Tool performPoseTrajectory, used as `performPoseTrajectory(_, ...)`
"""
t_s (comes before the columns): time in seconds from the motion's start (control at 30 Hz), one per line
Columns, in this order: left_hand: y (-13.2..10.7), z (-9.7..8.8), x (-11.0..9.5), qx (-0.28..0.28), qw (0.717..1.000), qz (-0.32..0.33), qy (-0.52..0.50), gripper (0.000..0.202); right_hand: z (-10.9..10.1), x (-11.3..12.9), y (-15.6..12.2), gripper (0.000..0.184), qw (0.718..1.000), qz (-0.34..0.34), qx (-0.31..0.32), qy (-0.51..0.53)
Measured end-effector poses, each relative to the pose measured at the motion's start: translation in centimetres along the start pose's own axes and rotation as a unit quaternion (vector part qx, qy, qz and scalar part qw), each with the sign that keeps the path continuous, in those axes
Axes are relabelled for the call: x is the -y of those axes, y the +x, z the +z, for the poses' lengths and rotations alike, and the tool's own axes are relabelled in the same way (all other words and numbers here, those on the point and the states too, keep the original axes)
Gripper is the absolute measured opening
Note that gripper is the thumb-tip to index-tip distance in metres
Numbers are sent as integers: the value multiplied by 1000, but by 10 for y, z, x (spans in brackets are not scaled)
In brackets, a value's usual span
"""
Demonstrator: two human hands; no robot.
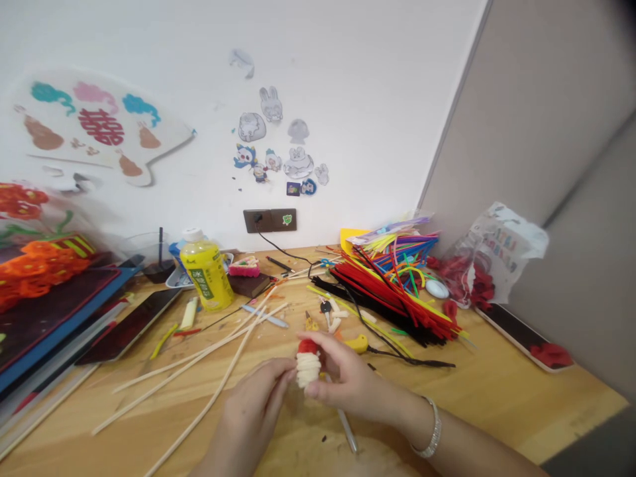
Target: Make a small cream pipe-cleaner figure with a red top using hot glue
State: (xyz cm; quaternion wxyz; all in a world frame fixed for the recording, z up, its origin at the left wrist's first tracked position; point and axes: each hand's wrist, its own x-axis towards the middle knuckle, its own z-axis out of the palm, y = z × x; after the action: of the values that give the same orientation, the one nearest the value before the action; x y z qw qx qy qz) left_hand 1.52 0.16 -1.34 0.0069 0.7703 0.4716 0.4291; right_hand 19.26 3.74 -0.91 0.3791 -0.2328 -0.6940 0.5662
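A small coil (pixel 307 366) of cream pipe cleaner with a red tip sits between both hands, low over the wooden table (pixel 497 391). My right hand (pixel 348 377) pinches it from the right with thumb and fingers closed. My left hand (pixel 256 411) holds it from the left, fingers curled against its lower part. Long cream pipe cleaners (pixel 209 358) lie fanned out on the table just left of my hands.
A heap of coloured pipe cleaners (pixel 397 285) lies at the back right, by a plastic bag (pixel 489 255) with red pieces. A yellow drink bottle (pixel 206 271), dark boards (pixel 64 311) and orange craft flowers (pixel 34 265) stand left. A yellow-handled tool (pixel 358 343) lies behind my hands.
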Motion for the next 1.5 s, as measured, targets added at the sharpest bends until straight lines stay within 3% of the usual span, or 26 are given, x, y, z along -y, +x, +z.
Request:
performPoseTrajectory(0.1,-2,0,-1,14,1000,18,-1,13,4,-3,-1,64,997,22,-1,69)
performPoseTrajectory(0.2,-2,0,-2,26,999,19,-8,12,7,1,-1,44,999,27,-35,26)
performPoseTrajectory(0.3,-2,1,-3,27,999,12,-20,12,8,6,0,35,997,42,-58,6)
performPoseTrajectory(0.6,-1,3,-9,11,999,22,-41,14,8,4,0,36,997,22,-55,-43)
performPoseTrajectory(0.8,-1,3,-9,14,997,-47,-55,11,8,6,-1,28,990,-62,-37,-118)
performPoseTrajectory(1.1,-3,2,-12,20,998,-39,-55,14,7,4,4,26,989,-42,-65,-127)
performPoseTrajectory(1.5,0,-1,-14,16,998,-41,-53,12,-1,7,-1,43,972,-96,58,-208)
